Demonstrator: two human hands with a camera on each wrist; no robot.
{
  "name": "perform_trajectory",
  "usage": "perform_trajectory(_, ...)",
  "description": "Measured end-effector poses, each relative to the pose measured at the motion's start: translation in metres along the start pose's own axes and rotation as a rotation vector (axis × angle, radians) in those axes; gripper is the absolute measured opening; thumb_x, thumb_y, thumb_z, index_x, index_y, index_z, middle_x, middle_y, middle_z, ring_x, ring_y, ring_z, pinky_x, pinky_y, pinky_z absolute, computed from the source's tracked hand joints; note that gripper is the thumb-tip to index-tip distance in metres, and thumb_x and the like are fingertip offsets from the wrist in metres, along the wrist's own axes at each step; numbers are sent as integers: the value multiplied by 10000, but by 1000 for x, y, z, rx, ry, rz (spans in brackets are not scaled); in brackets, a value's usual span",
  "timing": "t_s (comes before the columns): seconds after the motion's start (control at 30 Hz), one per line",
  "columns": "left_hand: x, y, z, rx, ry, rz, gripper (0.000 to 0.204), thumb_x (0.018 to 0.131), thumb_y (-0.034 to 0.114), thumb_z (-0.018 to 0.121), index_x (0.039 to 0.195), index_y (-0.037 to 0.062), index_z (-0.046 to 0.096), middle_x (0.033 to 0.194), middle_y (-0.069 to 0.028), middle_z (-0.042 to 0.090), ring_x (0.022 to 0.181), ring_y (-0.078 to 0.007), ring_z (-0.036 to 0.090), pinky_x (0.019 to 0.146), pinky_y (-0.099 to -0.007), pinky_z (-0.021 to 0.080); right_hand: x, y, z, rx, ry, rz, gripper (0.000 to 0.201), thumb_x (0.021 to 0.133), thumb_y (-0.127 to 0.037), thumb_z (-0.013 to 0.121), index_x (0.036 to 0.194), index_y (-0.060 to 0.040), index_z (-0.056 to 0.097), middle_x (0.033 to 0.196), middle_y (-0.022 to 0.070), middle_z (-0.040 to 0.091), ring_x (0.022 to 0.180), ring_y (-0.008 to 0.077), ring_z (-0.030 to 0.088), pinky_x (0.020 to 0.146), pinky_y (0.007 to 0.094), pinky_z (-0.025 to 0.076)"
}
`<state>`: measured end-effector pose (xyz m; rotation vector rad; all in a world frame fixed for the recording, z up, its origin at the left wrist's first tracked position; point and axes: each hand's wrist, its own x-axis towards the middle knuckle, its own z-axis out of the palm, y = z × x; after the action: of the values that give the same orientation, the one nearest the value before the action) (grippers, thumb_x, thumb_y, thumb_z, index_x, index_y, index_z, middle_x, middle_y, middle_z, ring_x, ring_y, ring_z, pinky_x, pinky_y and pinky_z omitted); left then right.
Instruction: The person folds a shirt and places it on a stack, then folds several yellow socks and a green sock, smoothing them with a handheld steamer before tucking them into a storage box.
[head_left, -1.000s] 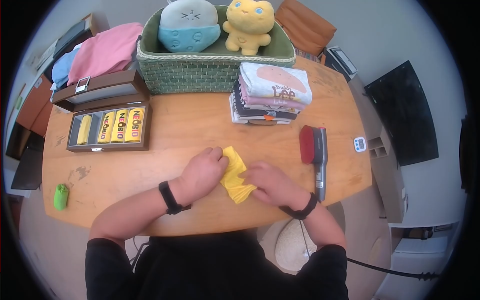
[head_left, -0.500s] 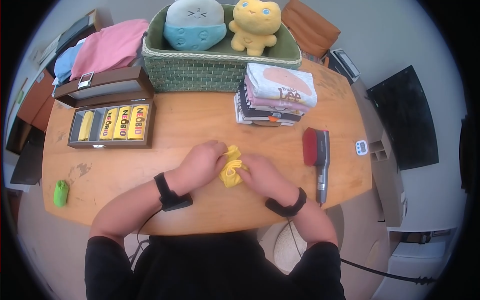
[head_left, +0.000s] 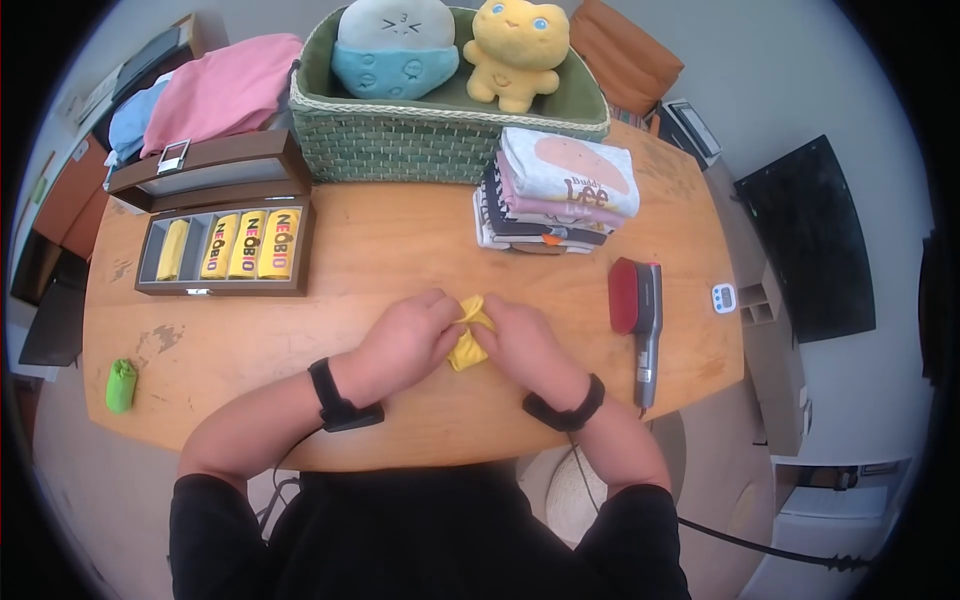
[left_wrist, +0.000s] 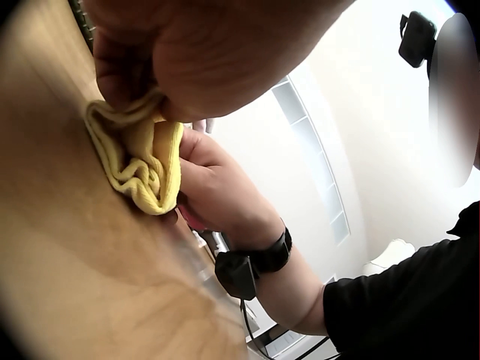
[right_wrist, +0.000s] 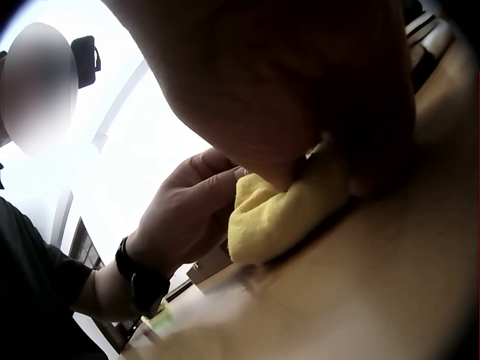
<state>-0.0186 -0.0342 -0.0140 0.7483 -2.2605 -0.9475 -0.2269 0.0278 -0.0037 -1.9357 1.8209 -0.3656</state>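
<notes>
Near the front middle of the table [head_left: 400, 270], both hands work on a small yellow sock [head_left: 467, 352]. My left hand [head_left: 402, 342] pinches its left side with thumb and fingers. On the opposite side, my right hand [head_left: 527, 345] grips it with curled fingers. The left wrist view shows the sock [left_wrist: 142, 169] bunched into a pouch, its edge folded over and inner folds showing. Seen from the right wrist, the yellow fabric [right_wrist: 262, 225] bulges below the fingers, close over the tabletop. The hands hide part of it.
At left stands an open brown box [head_left: 250, 289] with several rolled yellow socks [head_left: 278, 245] in its compartments. A green bundle [head_left: 121, 386] lies front left. Behind are a green basket [head_left: 390, 150] with plush toys and folded shirts [head_left: 560, 200]. A red-faced grey handheld appliance [head_left: 648, 330] lies right.
The sock was spread out longer between the hands; it is now gathered into a smaller bundle. My right hand has moved in toward the left one and slightly away from the body.
</notes>
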Motion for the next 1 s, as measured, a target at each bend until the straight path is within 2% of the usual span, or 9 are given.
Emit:
perform_trajectory(0.07, -1, -1, 1, -9, -21, -22, 115, 956, 114, 699, 981, 5, 671, 933, -215, 655, 858, -448, 652, 781, -493, 548, -4, -2, 8, -18, 23, 56, 278, 967, -236, 730, 1070, -12, 601, 913, 224, 715, 864, 455, 691, 771, 534, 551)
perform_trajectory(0.13, -1, -3, 0, 5, -41, 0, 108, 947, 102, 704, 984, 3, 679, 920, -198, 664, 827, -435, 670, 769, -499, 560, -8, 0, 16, -39, 374, -39, 279, 917, -237, 781, 1039, -53, 612, 845, 185, 678, 796, 443, 675, 710, 522, 542)
perform_trajectory(0.37, 1, 7, 4, -40, -32, 2, 115, 954, 105, 702, 946, -8, 687, 869, -193, 689, 790, -425, 672, 745, -477, 564, -14, 2, 14, -122, 161, 21, 223, 955, -237, 728, 1002, -37, 643, 997, 193, 683, 903, 407, 697, 750, 504, 568)
perform_trajectory(0.43, -2, 19, 5, -188, -102, -315, 149, 1002, 127, 701, 948, -10, 684, 829, -158, 664, 744, -258, 637, 717, -377, 534, -17, 1, 16, -106, 205, -26, 184, 966, -212, 703, 952, -34, 661, 1002, 189, 680, 885, 401, 695, 748, 505, 568)
perform_trajectory(0.47, -4, 22, 4, -182, -102, -315, 149, 1002, 127, 701, 948, -10, 684, 829, -158, 664, 744, -258, 637, 717, -377, 534, -19, -1, 15, -102, 209, -28, 184, 966, -212, 703, 952, -34, 661, 1002, 189, 680, 885, 401, 695, 748, 505, 568)
perform_trajectory(0.53, -8, 28, 5, -285, -87, -424, 150, 1039, 131, 686, 997, -13, 683, 820, -82, 665, 746, -121, 586, 698, -304, 518, -24, -7, 10, -56, 184, -83, 147, 949, -158, 688, 955, -11, 671, 1001, 193, 666, 915, 398, 686, 771, 489, 569)
perform_trajectory(0.63, -18, 22, 22, -489, -16, -490, 142, 1051, 117, 670, 1089, -19, 675, 864, -42, 690, 785, -74, 604, 710, -276, 530, -28, -7, 1, -31, 176, -237, 129, 909, -82, 674, 978, 27, 681, 1051, 211, 640, 1008, 403, 659, 844, 472, 567)
perform_trajectory(0.87, -19, 18, 0, -371, -192, -366, 220, 1053, 75, 634, 1251, -20, 646, 970, -42, 724, 854, -68, 648, 749, -264, 549, -43, -8, -4, 17, 181, -264, 304, 857, -44, 706, 1150, 37, 698, 1201, 201, 607, 1137, 407, 610, 946, 466, 554)
perform_trajectory(1.0, -5, 12, -4, -201, -154, -268, 315, 1009, 65, 663, 1308, -29, 626, 920, -91, 731, 795, -168, 688, 734, -317, 563, -44, -8, -2, 0, 191, -263, 338, 850, -47, 710, 1179, 27, 706, 1235, 188, 619, 1154, 389, 608, 958, 465, 552)
